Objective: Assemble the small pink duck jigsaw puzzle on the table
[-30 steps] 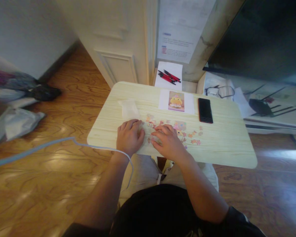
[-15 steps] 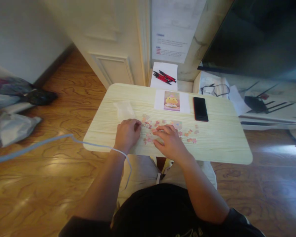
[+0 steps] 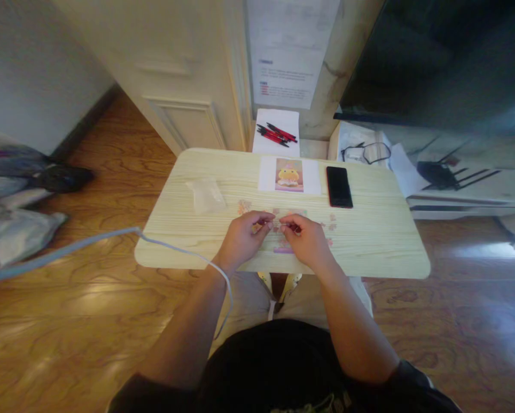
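Observation:
My left hand (image 3: 246, 236) and my right hand (image 3: 305, 238) are close together above the table, fingertips almost meeting. Both are closed in a pinch; anything between the fingers is too small and blurred to name. Small pink and orange jigsaw puzzle pieces (image 3: 244, 206) lie around and under the hands, with a few more to the right of my right hand. A purple strip of puzzle (image 3: 283, 250) shows just below the fingers. Beyond the hands lies a white sheet with a printed picture (image 3: 289, 175) of a yellow cartoon figure.
A clear plastic bag (image 3: 206, 196) lies on the left of the light wooden table (image 3: 382, 241). A black phone (image 3: 339, 187) rests right of the picture. Red pens (image 3: 277, 135) lie on paper behind the table. A pale cable (image 3: 175, 250) crosses my left wrist.
My left hand has moved right, away from the plastic bag, to meet my right hand. My right hand's fingers have gone from loosely spread to a pinch. The view has shifted slightly.

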